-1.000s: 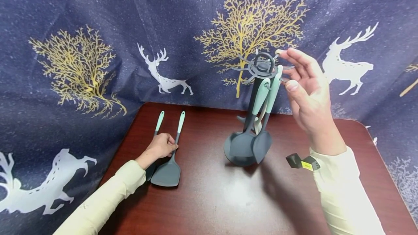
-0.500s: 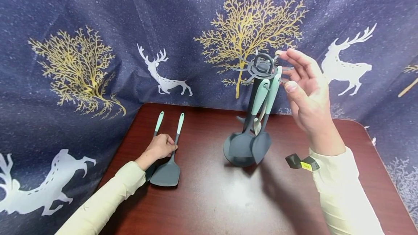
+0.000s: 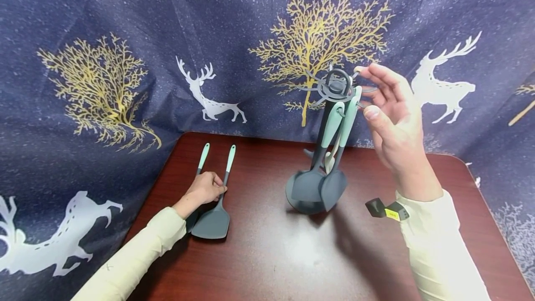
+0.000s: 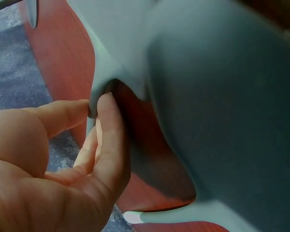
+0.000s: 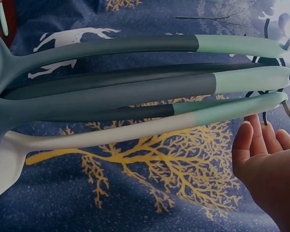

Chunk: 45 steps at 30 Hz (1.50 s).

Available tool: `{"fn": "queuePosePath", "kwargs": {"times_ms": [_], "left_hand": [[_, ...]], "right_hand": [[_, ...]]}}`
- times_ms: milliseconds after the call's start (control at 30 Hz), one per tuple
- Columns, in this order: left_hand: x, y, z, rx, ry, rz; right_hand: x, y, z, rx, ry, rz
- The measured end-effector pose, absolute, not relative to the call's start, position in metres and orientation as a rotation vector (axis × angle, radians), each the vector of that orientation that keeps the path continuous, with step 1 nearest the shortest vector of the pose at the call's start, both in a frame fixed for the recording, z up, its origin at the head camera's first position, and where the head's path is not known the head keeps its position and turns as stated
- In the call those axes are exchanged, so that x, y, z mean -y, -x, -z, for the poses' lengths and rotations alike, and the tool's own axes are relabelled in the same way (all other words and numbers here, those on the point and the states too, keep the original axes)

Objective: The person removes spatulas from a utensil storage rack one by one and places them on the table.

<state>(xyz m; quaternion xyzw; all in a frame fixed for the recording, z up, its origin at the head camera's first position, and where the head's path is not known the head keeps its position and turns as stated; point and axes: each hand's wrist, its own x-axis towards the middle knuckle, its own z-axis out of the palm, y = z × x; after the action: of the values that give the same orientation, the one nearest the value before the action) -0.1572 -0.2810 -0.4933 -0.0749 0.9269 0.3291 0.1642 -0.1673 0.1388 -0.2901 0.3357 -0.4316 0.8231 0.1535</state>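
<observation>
My left hand [image 3: 205, 186] pinches the shaft of a grey turner [image 3: 212, 223] with a mint handle, lying on the table; thumb and fingertips show at the shaft in the left wrist view. Beside it lies a second mint-handled utensil [image 3: 204, 157], its head mostly hidden by the hand. My right hand [image 3: 397, 124] is raised at the utensil rack [image 3: 335, 88], fingers spread and fingertips at its hooks. Several utensils hang there, among them a grey broad-headed one [image 3: 308, 186], a grey spoon-like one [image 3: 334, 189] and a beige one [image 5: 111, 135].
The dark red wooden table [image 3: 267, 254] has rounded far corners. Behind it hangs a blue cloth [image 3: 242, 27] printed with deer and golden trees. A small black device [image 3: 386, 209] is strapped at the right wrist, over the table.
Almost nothing differs. Both hands stay where they were, and the turner, the rack and the hanging utensils keep their places, apart from a very slight shift of the view.
</observation>
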Motion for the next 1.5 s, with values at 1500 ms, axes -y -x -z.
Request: {"fn": "queuePosePath", "kwargs": {"times_ms": [1500], "left_hand": [[0.284,0.153,0.491,-2.741,0.163,-0.832]], "right_hand": [[-0.125,0.135,0.281,1.367,-0.672,-2.220]]}}
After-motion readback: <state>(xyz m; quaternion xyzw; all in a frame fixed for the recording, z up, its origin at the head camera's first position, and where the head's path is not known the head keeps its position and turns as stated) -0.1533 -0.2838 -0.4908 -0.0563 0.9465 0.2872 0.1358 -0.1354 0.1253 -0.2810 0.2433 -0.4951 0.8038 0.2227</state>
